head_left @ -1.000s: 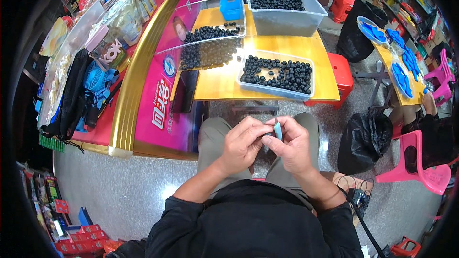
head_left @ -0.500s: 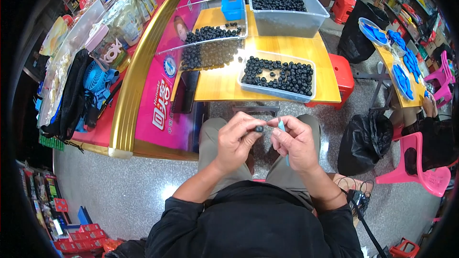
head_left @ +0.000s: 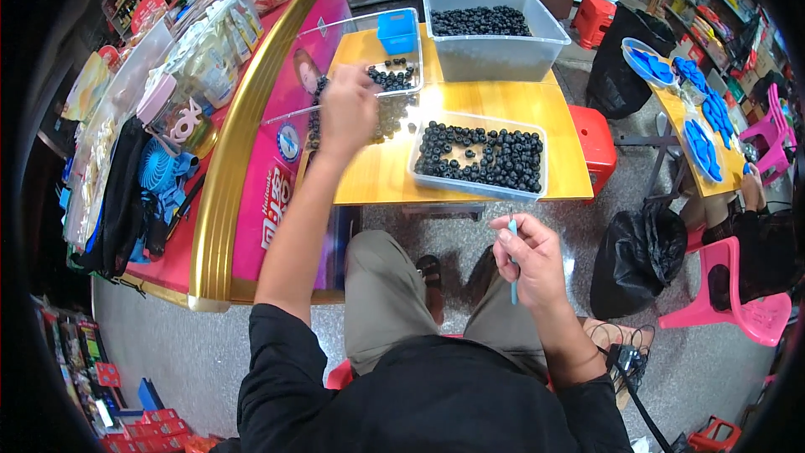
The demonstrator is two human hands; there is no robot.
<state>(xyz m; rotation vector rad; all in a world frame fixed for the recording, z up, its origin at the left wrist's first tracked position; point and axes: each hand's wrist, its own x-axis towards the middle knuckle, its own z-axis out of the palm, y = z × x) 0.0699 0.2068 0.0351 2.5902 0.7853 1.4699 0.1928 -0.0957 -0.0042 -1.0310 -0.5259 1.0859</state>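
Observation:
My left hand [head_left: 348,117] is reaching over a clear plastic bin [head_left: 421,63] at the table's left end. Its fingers are smeared by motion, so what they hold, if anything, does not show. Small round black pieces [head_left: 391,78] lie in that bin beside the hand, with a blue plastic basket [head_left: 397,32] at its back. Above my right knee, my right hand [head_left: 537,264] grips a slim light-blue tool [head_left: 513,281], held upright with a thin dark tip at the top. Nearest to it on the table is a shallow clear tray [head_left: 482,191] of black pieces.
A deep clear tub [head_left: 495,60] holding many black pieces stands at the back of the yellow table [head_left: 377,189]. A gold-edged counter [head_left: 220,201] borders the left. Red stools [head_left: 594,147] and a black bag [head_left: 637,256] are on the right, near another person's seat [head_left: 729,285].
My left hand has left the spot beside my right hand, where it pinched a black piece, and moved up and left to the bin. My right hand keeps the tool, slightly lower and farther right.

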